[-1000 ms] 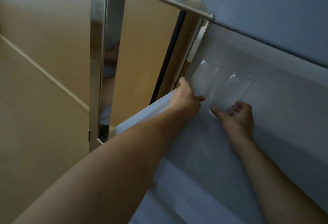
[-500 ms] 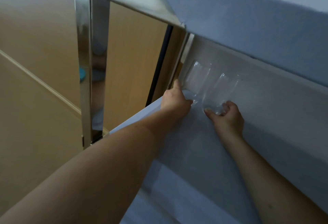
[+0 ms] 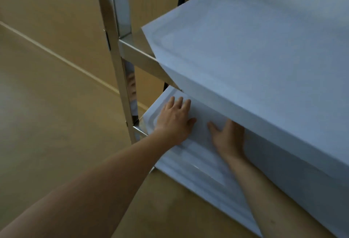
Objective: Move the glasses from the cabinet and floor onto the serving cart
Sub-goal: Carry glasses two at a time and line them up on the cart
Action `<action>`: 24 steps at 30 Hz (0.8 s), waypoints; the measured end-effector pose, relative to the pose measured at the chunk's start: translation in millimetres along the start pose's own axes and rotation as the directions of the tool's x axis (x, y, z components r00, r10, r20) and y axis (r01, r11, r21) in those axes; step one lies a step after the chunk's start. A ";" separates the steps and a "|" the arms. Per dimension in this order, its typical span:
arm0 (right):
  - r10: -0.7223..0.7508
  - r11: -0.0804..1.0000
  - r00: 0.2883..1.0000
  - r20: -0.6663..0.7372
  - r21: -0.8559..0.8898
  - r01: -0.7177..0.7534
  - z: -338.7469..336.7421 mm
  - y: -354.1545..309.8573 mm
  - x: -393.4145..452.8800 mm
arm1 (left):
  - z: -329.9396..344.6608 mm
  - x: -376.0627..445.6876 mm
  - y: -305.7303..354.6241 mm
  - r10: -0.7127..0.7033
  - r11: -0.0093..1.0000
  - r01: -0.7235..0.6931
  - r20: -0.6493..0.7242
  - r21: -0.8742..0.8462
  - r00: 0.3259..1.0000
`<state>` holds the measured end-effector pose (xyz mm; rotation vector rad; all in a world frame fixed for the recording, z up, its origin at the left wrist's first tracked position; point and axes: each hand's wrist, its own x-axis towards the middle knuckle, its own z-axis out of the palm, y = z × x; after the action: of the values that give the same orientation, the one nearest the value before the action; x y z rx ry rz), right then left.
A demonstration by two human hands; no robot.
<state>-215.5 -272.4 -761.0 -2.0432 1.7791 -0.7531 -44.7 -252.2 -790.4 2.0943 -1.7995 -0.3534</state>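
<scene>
The serving cart has a steel frame (image 3: pixel 120 79) and white trays. Its upper tray (image 3: pixel 255 64) fills the right of the view and overhangs the lower tray (image 3: pixel 188 164). My left hand (image 3: pixel 174 119) lies flat on the lower tray with fingers straight and holds nothing. My right hand (image 3: pixel 229 137) rests on the same tray with the thumb spread; its fingers are hidden under the upper tray's edge. No glass is visible; the back of the lower tray is hidden by the upper tray.
A tan floor (image 3: pixel 47 124) with a pale seam line lies to the left. A wooden panel (image 3: pixel 153 2) stands behind the cart's frame. The upper tray's front edge hangs just above my hands.
Both hands have let go of the two glasses and drawn back toward the lower tray's front. The view has risen, and the upper tray now hides the glasses.
</scene>
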 end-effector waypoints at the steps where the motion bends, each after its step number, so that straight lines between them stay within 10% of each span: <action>1: 0.033 0.999 0.998 0.060 -0.029 -0.032 -4.9 -2.1 -18.4 | -5.7 -19.3 3.8 -0.022 1.000 0.022 0.044 -0.009 0.999; 11: 0.315 0.949 0.775 0.549 -0.175 -0.262 -150.9 -90.9 -163.2 | -163.0 -178.3 72.9 -0.089 0.994 0.108 0.397 -0.024 0.914; 24: 0.435 0.894 0.889 0.143 0.049 -0.445 -433.2 -179.4 -180.1 | -372.1 -159.3 283.2 0.378 0.925 -0.362 0.387 -0.116 0.841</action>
<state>-338.0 -24.7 -341.6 -1.5090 1.9957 -0.5302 -171.2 -92.2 -340.4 1.6719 -2.3567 -0.7480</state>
